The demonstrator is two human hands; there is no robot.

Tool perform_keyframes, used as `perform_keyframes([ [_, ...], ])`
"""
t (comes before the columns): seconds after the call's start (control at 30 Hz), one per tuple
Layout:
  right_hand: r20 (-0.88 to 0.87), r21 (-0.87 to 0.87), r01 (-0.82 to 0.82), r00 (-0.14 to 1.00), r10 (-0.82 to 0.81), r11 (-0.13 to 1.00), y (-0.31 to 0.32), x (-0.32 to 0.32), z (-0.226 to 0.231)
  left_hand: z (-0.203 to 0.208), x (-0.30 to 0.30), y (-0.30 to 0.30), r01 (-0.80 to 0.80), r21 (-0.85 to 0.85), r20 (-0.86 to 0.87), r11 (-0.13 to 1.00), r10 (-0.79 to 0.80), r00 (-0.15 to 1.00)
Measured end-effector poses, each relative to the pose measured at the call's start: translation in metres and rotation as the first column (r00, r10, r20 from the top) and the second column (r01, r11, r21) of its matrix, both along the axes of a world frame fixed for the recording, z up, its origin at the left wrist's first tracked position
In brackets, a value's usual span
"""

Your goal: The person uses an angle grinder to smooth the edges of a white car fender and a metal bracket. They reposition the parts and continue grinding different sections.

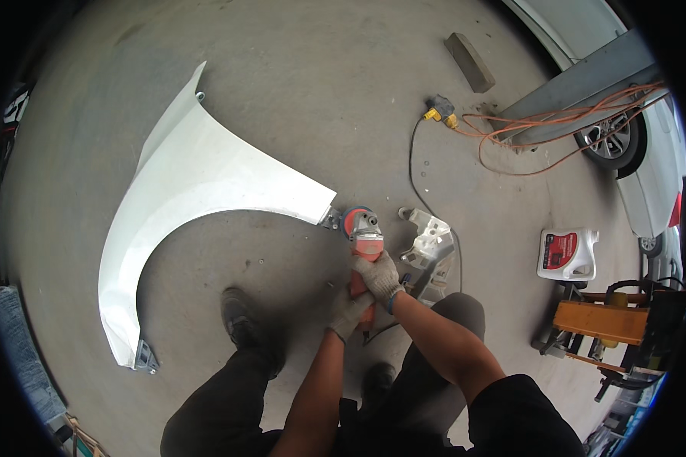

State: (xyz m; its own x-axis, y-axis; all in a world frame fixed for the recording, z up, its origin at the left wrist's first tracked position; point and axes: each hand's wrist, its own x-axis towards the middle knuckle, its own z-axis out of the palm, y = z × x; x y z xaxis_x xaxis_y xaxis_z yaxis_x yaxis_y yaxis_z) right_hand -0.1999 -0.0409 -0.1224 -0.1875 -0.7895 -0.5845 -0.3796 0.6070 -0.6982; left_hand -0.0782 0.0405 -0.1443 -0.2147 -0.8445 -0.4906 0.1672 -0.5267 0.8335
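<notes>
A red angle grinder [369,247] is gripped by both my gloved hands. My right hand [379,276] wraps around its body behind the metal head, while my left hand [348,312] holds the rear of the handle. The grinder's round disc [354,218] is at the metal bracket [331,218] on the end of a white car fender [175,179]; whether they touch I cannot tell. The fender lies on the floor, curving away to the left, with another grey bracket [146,358] at its near end. Right of the grinder lies a whitish, irregular molded part [428,238].
A black cord [412,156] runs to a yellow-and-black connector [440,113] joined to an orange extension cable [503,129] by a grey post [541,103]. A rectangular block [469,63], a white jug [568,254], an orange machine [602,320] and a parked white car [652,164] stand around.
</notes>
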Motion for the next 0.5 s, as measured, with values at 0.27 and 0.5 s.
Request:
perform_keyframes([
  [0.27, -0.01, -0.049, -0.047, 0.999, 0.047, 0.998, 0.002, 0.002, -0.001, 0.006, -0.003, 0.003, -0.103, -0.055, -0.026, 0.993, 0.102, 0.994],
  [0.5, -0.001, -0.047, -0.023, 1.0, 0.023, 0.999, -0.001, 0.01, 0.015, 0.003, 0.003, 0.002, -0.042, 0.022, -0.019, 0.999, 0.042, 0.999],
])
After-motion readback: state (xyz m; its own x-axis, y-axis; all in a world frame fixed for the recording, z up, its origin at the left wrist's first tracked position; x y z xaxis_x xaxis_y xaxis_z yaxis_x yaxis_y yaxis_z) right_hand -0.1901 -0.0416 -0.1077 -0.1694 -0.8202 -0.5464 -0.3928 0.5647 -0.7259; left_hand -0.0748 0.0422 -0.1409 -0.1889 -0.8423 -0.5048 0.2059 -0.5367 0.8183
